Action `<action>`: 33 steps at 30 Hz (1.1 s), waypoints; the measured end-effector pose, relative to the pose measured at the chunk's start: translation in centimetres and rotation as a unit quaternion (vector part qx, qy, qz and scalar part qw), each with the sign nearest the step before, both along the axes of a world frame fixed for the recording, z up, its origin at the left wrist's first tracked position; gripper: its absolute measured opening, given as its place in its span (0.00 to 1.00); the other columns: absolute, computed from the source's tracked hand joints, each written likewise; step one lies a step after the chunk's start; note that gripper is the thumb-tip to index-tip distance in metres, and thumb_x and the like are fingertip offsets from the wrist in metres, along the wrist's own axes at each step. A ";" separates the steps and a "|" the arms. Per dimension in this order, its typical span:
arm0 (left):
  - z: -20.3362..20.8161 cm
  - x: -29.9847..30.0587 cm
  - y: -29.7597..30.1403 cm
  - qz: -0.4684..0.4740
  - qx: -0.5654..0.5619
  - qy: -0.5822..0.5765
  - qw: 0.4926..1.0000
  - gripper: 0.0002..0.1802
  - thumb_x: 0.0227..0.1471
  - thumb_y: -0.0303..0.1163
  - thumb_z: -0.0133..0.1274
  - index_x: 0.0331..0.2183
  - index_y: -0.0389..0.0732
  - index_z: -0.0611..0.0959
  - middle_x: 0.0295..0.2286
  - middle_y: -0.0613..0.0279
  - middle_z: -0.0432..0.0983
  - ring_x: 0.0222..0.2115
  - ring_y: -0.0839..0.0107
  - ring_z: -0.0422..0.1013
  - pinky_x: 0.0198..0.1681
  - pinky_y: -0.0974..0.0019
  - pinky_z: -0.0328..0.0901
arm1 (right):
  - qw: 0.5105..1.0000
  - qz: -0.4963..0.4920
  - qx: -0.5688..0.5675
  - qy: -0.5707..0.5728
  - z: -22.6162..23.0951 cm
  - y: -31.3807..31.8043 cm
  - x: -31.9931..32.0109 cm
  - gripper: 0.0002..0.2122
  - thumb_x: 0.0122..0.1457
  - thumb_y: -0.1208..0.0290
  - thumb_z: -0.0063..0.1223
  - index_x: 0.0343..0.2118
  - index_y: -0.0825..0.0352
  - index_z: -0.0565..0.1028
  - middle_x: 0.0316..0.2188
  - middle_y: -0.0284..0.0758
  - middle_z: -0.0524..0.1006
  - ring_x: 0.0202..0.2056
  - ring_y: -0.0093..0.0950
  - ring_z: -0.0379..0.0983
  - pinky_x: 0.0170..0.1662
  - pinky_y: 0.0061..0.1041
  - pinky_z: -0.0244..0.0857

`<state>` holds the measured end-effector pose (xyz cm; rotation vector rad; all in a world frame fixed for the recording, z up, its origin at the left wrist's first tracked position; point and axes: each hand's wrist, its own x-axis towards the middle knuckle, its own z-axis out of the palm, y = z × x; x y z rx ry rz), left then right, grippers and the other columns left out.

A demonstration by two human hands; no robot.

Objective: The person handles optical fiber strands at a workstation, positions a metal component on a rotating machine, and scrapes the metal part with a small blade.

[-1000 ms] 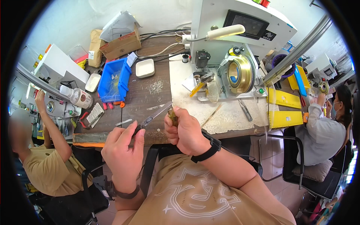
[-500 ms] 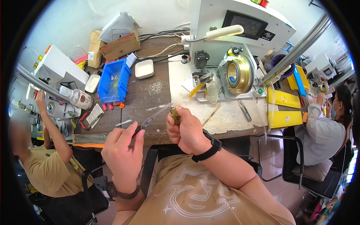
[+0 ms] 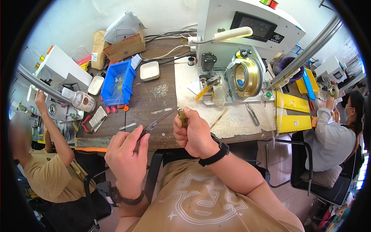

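Observation:
My left hand [image 3: 127,156] is closed around the dark end of a slim, tapered metal tool [image 3: 156,123]. It looks like tweezers, but its exact kind cannot be made out. The tip points up and right, close to a small olive-yellow piece [image 3: 182,118] gripped in my right hand [image 3: 197,133]. Thumb and curled fingers hide most of that piece, and whether the tip touches it is unclear. Both hands are above the front edge of the wooden bench [image 3: 154,133]. Behind them lie a flat metal strip [image 3: 161,111] and a heap of small clear or silvery loops [image 3: 159,89].
A blue bin [image 3: 117,83] and a white dish [image 3: 149,71] stand at the back left. On the right is a white machine with a brass-coloured ring [image 3: 247,79]. Tweezers [image 3: 252,114] lie on the pale sheet before it. Co-workers sit on both sides.
The metal tool has turned slightly, so its blade looks darker and its tip sits a little differently. My right hand has shifted slightly right with the olive-yellow piece.

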<state>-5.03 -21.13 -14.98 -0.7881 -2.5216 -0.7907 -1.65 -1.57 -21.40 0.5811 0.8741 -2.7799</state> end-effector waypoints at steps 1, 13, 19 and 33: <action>0.0 0.0 0.0 0.001 -0.003 0.009 1.000 0.14 0.49 0.29 0.69 0.40 0.38 0.89 0.27 0.59 0.77 0.25 0.64 0.72 0.29 0.64 0.66 | 1.000 0.000 0.000 0.000 0.0 0.0 0.0 0.20 0.71 0.49 0.38 0.27 0.59 0.67 0.18 0.23 0.59 0.18 0.16 0.49 0.20 0.19 0.43; 0.0 -0.1 0.1 -0.004 0.001 0.007 1.000 0.14 0.48 0.27 0.69 0.39 0.37 0.88 0.27 0.59 0.76 0.25 0.64 0.72 0.29 0.64 0.66 | 0.998 0.010 0.039 -0.040 0.9 -1.0 -0.2 0.22 0.72 0.49 0.31 0.24 0.59 0.63 0.17 0.25 0.56 0.18 0.19 0.47 0.20 0.21 0.41; 0.0 -0.1 0.4 -0.001 0.012 0.015 1.000 0.14 0.45 0.28 0.70 0.38 0.40 0.89 0.25 0.61 0.76 0.24 0.61 0.72 0.28 0.60 0.66 | 0.998 0.029 0.047 -0.030 1.0 -1.6 -0.1 0.22 0.72 0.49 0.31 0.24 0.59 0.62 0.17 0.25 0.55 0.18 0.19 0.46 0.20 0.22 0.41; -0.2 -0.1 0.5 0.003 0.010 0.005 1.000 0.13 0.46 0.29 0.70 0.38 0.41 0.89 0.25 0.62 0.76 0.25 0.62 0.72 0.28 0.60 0.66 | 0.998 0.039 0.027 -0.030 0.4 -2.9 0.0 0.21 0.71 0.47 0.39 0.27 0.58 0.67 0.17 0.22 0.57 0.17 0.16 0.47 0.19 0.20 0.42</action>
